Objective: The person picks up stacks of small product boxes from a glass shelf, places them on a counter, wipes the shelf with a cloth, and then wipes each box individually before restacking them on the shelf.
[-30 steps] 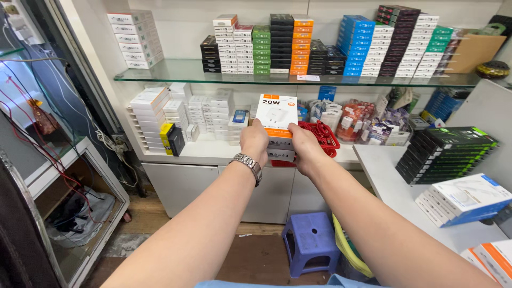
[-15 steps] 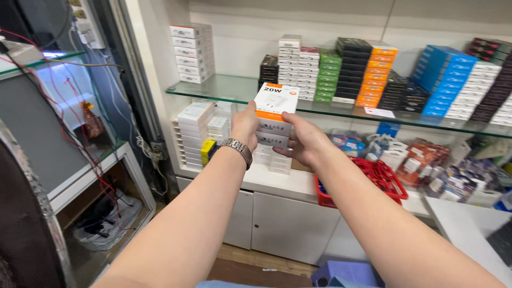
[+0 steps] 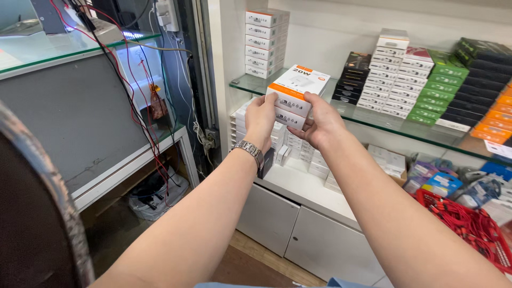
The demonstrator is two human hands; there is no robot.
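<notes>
Up high, white boxes (image 3: pixel 292 97) clasped between left hand (image 3: pixel 261 118), right hand (image 3: pixel 320 124)

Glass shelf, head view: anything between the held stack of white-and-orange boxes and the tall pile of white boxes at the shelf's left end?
Nothing: the head view shows only bare glass shelf between the held stack of white-and-orange boxes and the tall pile of white boxes.

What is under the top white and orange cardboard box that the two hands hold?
Under the top white and orange cardboard box more small white boxes are stacked, gripped by the left hand and right hand. Fingers hide the stack's bottom.
</notes>
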